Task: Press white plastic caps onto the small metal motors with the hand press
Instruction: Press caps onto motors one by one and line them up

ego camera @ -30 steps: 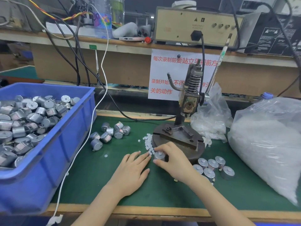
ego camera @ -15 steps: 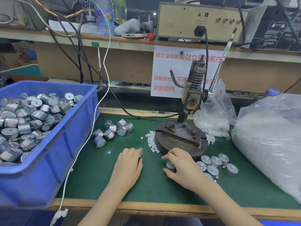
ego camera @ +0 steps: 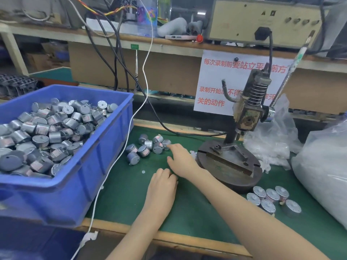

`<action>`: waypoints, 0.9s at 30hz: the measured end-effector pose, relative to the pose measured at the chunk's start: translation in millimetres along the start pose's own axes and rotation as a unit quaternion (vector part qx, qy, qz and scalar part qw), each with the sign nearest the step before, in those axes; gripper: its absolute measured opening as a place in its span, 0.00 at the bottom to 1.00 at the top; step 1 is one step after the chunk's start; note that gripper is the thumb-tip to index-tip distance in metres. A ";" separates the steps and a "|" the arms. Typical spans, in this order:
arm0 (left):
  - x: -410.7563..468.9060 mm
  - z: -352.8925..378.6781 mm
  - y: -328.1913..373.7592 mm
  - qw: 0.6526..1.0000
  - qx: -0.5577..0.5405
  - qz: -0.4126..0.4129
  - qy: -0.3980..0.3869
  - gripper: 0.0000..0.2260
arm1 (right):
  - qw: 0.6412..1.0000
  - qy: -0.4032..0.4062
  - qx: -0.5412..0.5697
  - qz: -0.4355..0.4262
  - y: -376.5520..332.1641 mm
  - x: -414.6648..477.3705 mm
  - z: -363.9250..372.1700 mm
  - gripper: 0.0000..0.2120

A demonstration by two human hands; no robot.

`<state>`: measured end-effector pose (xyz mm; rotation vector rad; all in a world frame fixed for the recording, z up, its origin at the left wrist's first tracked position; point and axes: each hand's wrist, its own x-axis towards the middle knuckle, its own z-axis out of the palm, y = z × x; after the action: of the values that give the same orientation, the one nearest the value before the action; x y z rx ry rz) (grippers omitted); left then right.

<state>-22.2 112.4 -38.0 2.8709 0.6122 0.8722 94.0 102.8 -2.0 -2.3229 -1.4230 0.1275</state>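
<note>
The hand press (ego camera: 246, 113) stands on its round metal base (ego camera: 229, 166) at centre right, with nothing on the fixture. Several loose metal motors (ego camera: 148, 147) lie on the green mat left of the base. My right hand (ego camera: 180, 158) reaches across to them, fingers stretched, fingertips at the nearest motor (ego camera: 166, 144). My left hand (ego camera: 163, 184) rests on the mat just below it, knuckles up and fingers curled under; what they cover is hidden. A small heap of white caps (ego camera: 192, 152) shows behind my right hand. Several upright motors (ego camera: 270, 197) stand in front of the base.
A blue bin (ego camera: 75, 166) full of motors (ego camera: 47, 132) fills the left side. Plastic bags of white parts sit at right (ego camera: 323, 166) and behind the press (ego camera: 270, 143). The press lever (ego camera: 293, 68) angles up right. A white cable (ego camera: 112, 166) crosses the mat.
My right hand left the spot in front of the press base and moved left to the loose motors. My left hand went from flat to curled.
</note>
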 end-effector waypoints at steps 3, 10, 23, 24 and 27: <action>-1.0 0.0 0.0 1.000 -0.006 -0.011 0.001 0.12 | 0.999 -0.010 -0.033 -0.012 -14.9 23.1 7.0 0.19; -2.1 1.2 -5.8 0.997 -0.055 -0.047 0.023 0.12 | 0.980 0.064 -0.182 -0.050 -13.2 41.5 34.2 0.17; -3.1 9.1 -11.3 0.992 -0.095 -0.080 -0.024 0.05 | 0.954 0.188 0.224 0.070 4.9 -20.0 26.1 0.09; -3.0 10.6 -12.9 0.991 -0.107 -0.081 -0.021 0.06 | 0.948 0.191 0.245 0.073 6.3 -29.5 24.7 0.09; -1.8 10.1 -12.4 0.988 -0.126 -0.090 -0.026 0.03 | 0.944 0.193 0.259 0.069 10.8 -54.0 20.2 0.09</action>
<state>-22.4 123.5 -49.7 2.5581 0.6885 0.7824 71.6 57.5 -31.9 -1.8751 -0.9002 0.0697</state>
